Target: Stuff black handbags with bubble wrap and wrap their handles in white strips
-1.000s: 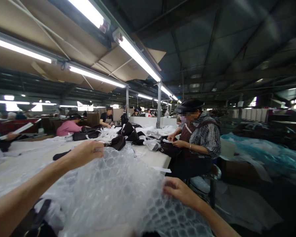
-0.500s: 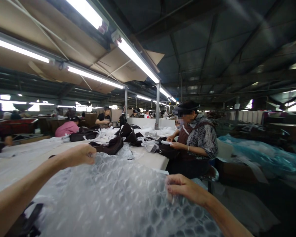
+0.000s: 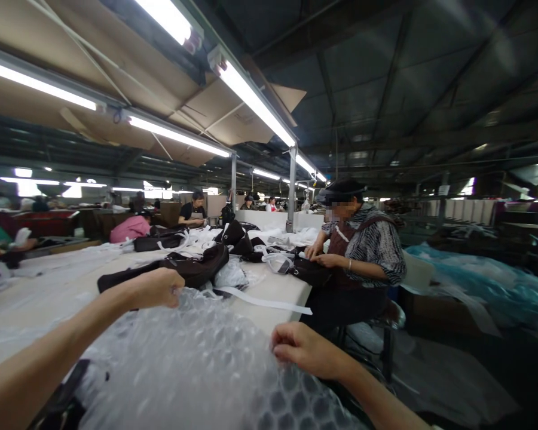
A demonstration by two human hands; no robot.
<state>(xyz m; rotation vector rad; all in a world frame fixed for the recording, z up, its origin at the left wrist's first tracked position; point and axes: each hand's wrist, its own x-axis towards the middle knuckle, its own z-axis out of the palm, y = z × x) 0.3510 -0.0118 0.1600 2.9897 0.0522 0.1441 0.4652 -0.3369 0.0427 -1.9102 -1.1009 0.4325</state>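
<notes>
Both hands, left hand (image 3: 155, 288) & right hand (image 3: 302, 349), had pulled the clear bubble-wrap sheet (image 3: 197, 364) nearer, toward frame bottom, uncovering pale surface (image 3: 278, 286); each pinched shut on its edge.

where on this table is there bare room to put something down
Bare table shows between the bubble wrap and the white strip. Farther back it is crowded with dark bags near the seated person.
</notes>
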